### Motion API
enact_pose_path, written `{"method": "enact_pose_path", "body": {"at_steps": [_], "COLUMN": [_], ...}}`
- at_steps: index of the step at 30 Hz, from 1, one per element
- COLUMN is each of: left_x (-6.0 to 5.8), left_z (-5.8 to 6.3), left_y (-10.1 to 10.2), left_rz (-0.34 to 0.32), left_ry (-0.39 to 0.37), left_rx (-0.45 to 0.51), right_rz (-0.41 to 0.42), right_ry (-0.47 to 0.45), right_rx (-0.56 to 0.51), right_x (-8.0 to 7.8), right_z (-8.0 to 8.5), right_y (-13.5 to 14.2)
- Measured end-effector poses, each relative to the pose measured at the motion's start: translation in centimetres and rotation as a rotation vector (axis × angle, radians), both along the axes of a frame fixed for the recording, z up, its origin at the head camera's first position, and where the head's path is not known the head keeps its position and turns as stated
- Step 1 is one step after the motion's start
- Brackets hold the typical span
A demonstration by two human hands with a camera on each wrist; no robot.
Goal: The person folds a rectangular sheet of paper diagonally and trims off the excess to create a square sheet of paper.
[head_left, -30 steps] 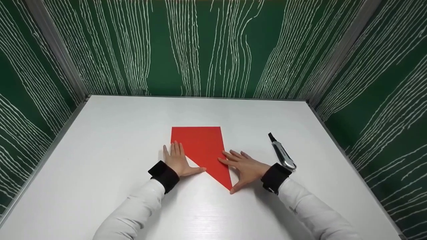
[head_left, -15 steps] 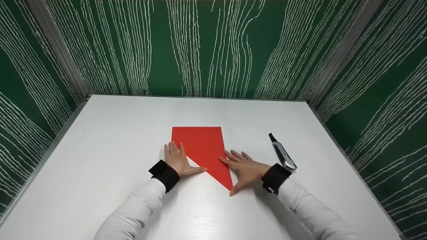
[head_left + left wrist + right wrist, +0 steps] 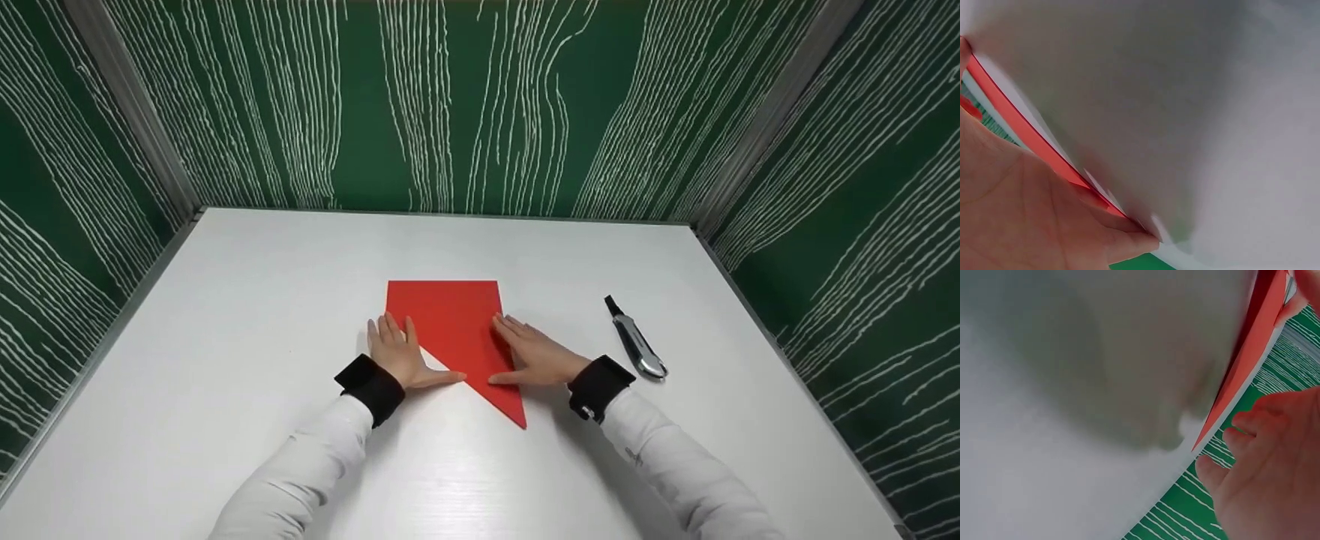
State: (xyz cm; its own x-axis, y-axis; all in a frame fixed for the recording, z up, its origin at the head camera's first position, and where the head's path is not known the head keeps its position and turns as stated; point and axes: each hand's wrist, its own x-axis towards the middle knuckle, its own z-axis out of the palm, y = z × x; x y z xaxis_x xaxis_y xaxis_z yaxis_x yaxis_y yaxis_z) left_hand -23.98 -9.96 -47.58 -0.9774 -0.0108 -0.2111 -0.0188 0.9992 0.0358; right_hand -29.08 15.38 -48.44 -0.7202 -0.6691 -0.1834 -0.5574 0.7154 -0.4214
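A red sheet of paper (image 3: 454, 311) lies on the white table, with a slanting lower left edge that runs to a point at the lower right. My left hand (image 3: 397, 361) rests along that slanting edge, fingers straight and thumb stretched out to the right. Over the right edge lies my right hand (image 3: 541, 358), its fingers extended and its thumb across the paper. In the left wrist view the red paper (image 3: 1044, 143) shows as a thin strip beyond the palm. The right wrist view has the red paper (image 3: 1241, 371) as a narrow band past the fingers.
A grey and black utility knife (image 3: 637, 345) lies on the white table (image 3: 247, 300), to the right of the paper. Green panels (image 3: 367, 165) with wavy white lines stand at the back and on both sides, joined by grey posts (image 3: 757, 127).
My right hand has shifted up and slightly left along the paper's right edge, its thumb leaving the lower tip. The left hand stays in place on the slanting edge.
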Motion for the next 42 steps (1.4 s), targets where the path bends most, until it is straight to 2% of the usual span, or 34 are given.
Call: {"method": "enact_pose_path", "body": {"at_steps": [5, 10, 16, 20, 23, 27, 35, 42], "left_x": [-0.1, -0.2, -0.6, -1.0, -1.3, -1.5, -2.0, -2.4], "left_z": [0.2, -0.1, -0.4, -0.9, -1.3, -1.5, -1.2, -1.4], "left_y": [0.0, -0.1, -0.7, -2.0, -3.2, -4.2, -4.9, -5.0], "left_rz": [-0.003, -0.007, -0.011, 0.021, 0.054, 0.060, 0.061, 0.092], "left_ry": [-0.012, -0.012, 0.054, 0.119, 0.141, 0.156, 0.276, 0.288], "left_rx": [-0.013, -0.010, -0.007, 0.038, 0.083, 0.112, 0.184, 0.262], "right_rz": [0.014, 0.026, 0.025, 0.031, 0.034, 0.037, 0.027, 0.012], "right_ry": [-0.024, -0.033, -0.040, -0.042, -0.048, -0.043, -0.043, -0.032], "right_rx": [0.005, 0.062, 0.088, 0.088, 0.091, 0.095, 0.087, 0.064], "right_x": [-0.1, 0.1, 0.3, 0.4, 0.5, 0.6, 1.0, 2.1], "right_z": [0.0, -0.3, -0.3, -0.4, -0.5, -0.6, -0.7, -0.5], "right_y": [-1.1, -1.7, -1.8, -1.8, -1.8, -1.7, -1.9, -2.3]}}
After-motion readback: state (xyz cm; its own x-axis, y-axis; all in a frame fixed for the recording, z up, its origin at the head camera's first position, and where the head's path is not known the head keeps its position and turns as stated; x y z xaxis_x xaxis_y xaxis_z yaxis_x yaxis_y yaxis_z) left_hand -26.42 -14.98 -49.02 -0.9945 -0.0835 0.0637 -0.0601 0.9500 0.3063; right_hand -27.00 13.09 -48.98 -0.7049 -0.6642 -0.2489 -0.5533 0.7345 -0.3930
